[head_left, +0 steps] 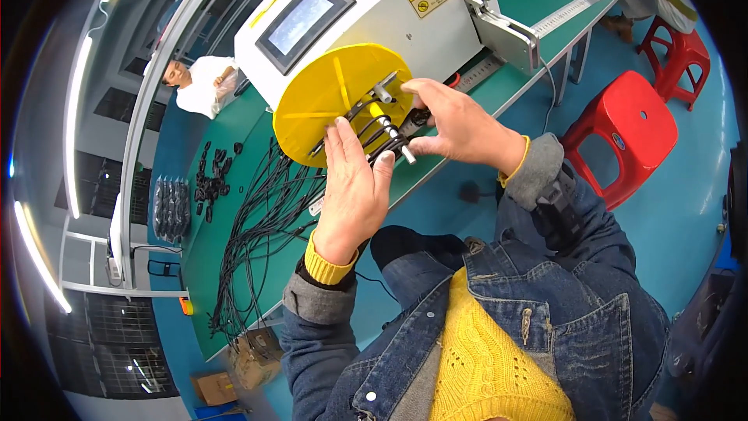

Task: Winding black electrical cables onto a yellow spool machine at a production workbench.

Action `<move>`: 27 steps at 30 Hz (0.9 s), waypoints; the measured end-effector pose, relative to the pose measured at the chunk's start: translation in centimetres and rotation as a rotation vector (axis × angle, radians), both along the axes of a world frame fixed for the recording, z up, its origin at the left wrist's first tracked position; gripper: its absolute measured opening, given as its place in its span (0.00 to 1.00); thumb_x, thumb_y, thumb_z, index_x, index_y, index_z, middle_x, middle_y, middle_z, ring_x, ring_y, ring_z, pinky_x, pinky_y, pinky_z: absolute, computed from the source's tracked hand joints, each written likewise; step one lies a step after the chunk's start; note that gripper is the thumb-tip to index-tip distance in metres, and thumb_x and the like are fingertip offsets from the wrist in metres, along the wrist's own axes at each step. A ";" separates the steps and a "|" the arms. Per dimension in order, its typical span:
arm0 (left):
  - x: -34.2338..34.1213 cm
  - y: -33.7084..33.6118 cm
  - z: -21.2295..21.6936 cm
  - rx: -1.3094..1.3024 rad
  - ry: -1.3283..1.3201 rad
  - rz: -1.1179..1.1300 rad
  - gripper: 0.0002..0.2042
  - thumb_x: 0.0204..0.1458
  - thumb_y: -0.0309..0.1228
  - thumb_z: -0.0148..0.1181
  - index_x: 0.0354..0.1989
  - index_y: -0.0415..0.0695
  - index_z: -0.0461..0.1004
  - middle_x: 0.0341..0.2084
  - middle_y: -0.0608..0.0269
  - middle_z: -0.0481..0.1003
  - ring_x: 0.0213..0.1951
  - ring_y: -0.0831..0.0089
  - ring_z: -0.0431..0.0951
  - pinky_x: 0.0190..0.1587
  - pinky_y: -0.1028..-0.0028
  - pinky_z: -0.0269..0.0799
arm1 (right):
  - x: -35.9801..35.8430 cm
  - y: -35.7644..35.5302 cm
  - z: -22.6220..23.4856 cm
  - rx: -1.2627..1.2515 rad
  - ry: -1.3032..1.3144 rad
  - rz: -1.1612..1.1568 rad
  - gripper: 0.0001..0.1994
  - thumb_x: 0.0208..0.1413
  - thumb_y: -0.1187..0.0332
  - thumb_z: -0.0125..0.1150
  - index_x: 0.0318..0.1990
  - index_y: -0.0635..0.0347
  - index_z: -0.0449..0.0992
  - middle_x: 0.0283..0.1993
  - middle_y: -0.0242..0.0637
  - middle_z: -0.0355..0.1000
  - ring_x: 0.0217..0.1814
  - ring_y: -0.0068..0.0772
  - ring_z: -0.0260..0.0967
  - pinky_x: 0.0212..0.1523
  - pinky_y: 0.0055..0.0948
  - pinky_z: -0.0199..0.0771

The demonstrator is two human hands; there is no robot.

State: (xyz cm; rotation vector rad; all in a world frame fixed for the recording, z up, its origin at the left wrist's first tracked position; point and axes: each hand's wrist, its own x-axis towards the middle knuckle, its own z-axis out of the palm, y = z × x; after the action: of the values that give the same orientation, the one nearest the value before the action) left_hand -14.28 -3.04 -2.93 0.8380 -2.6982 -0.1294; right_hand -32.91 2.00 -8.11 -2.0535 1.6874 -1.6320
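A white machine [374, 12] carries a round yellow disc [308, 101] with metal posts standing out of its face. Black cable [380, 131] is wound in a coil around the posts. My left hand [351, 191] lies along the coil's left side, fingers stretched out and thumb apart near the end of a post. From the right, my right hand [463, 126] curves around the coil's other side, with black cable between its thumb and fingers. Part of the coil is hidden behind both hands.
Many loose black cables [253, 222] trail over the green table [204, 257]. Small black parts [214, 175] and a bagged bundle [171, 209] lie farther left. Red stools [635, 129] stand at right. Another person [204, 86] is at the far left. Cardboard boxes [214, 388] sit below.
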 end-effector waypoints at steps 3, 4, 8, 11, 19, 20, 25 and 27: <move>0.0 0.0 0.0 0.000 0.013 -0.003 0.33 0.56 0.38 0.45 0.58 0.21 0.40 0.54 0.23 0.49 0.57 0.34 0.50 0.60 0.55 0.46 | -0.7 -1.2 -0.3 -0.003 -0.078 0.165 0.36 0.35 0.69 0.66 0.55 0.67 0.58 0.47 0.49 0.66 0.47 0.40 0.67 0.47 0.31 0.70; 0.0 0.0 0.0 0.008 0.019 -0.001 0.34 0.56 0.37 0.45 0.58 0.21 0.39 0.53 0.23 0.50 0.56 0.34 0.51 0.60 0.55 0.46 | -0.9 -1.4 -0.5 0.044 -0.098 0.202 0.37 0.35 0.69 0.65 0.57 0.66 0.56 0.48 0.48 0.65 0.49 0.40 0.66 0.49 0.31 0.70; -0.4 -0.1 -0.5 -0.049 0.079 0.001 0.32 0.55 0.37 0.47 0.57 0.22 0.43 0.50 0.26 0.54 0.52 0.38 0.57 0.56 0.56 0.52 | -1.0 -2.0 -0.7 0.109 -0.164 0.311 0.37 0.37 0.70 0.64 0.59 0.64 0.54 0.50 0.47 0.65 0.51 0.39 0.65 0.51 0.32 0.68; -0.9 -0.1 0.1 0.001 0.118 -0.002 0.29 0.54 0.36 0.48 0.55 0.24 0.48 0.48 0.30 0.58 0.48 0.40 0.63 0.51 0.58 0.59 | -1.1 -2.1 -0.7 0.031 -0.208 0.364 0.35 0.38 0.71 0.63 0.57 0.63 0.57 0.48 0.46 0.66 0.49 0.39 0.67 0.48 0.33 0.69; -0.8 0.3 0.7 0.198 0.199 0.049 0.14 0.51 0.33 0.52 0.38 0.34 0.61 0.34 0.41 0.66 0.31 0.42 0.70 0.31 0.55 0.67 | 4.2 -1.1 -1.0 -0.145 -0.195 0.117 0.25 0.41 0.77 0.57 0.51 0.63 0.60 0.40 0.50 0.68 0.38 0.48 0.69 0.37 0.37 0.69; -0.9 0.8 0.9 0.150 0.173 0.024 0.12 0.50 0.32 0.53 0.35 0.35 0.62 0.30 0.41 0.68 0.30 0.42 0.70 0.31 0.54 0.67 | 4.1 -1.0 -0.8 -0.157 -0.129 0.059 0.24 0.41 0.78 0.56 0.50 0.63 0.60 0.39 0.51 0.67 0.37 0.51 0.68 0.37 0.38 0.69; -0.7 1.3 0.7 0.052 0.164 0.062 0.12 0.49 0.33 0.54 0.32 0.37 0.61 0.23 0.45 0.70 0.27 0.45 0.72 0.29 0.54 0.68 | 4.4 -0.6 -1.4 -0.102 -0.036 0.031 0.22 0.42 0.76 0.57 0.48 0.64 0.61 0.36 0.54 0.67 0.37 0.57 0.67 0.35 0.41 0.69; -0.6 1.4 0.5 0.122 0.088 0.066 0.12 0.48 0.33 0.54 0.32 0.38 0.61 0.21 0.46 0.70 0.26 0.47 0.72 0.28 0.55 0.68 | 4.2 0.0 -1.4 0.028 -0.045 0.009 0.22 0.43 0.74 0.57 0.49 0.64 0.60 0.37 0.55 0.68 0.37 0.57 0.67 0.35 0.42 0.68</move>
State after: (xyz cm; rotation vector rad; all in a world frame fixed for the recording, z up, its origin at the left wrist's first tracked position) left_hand -14.86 -1.60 -2.39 0.9335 -2.5987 -0.3118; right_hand -28.67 2.03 -9.50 -1.9941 1.6741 -1.6292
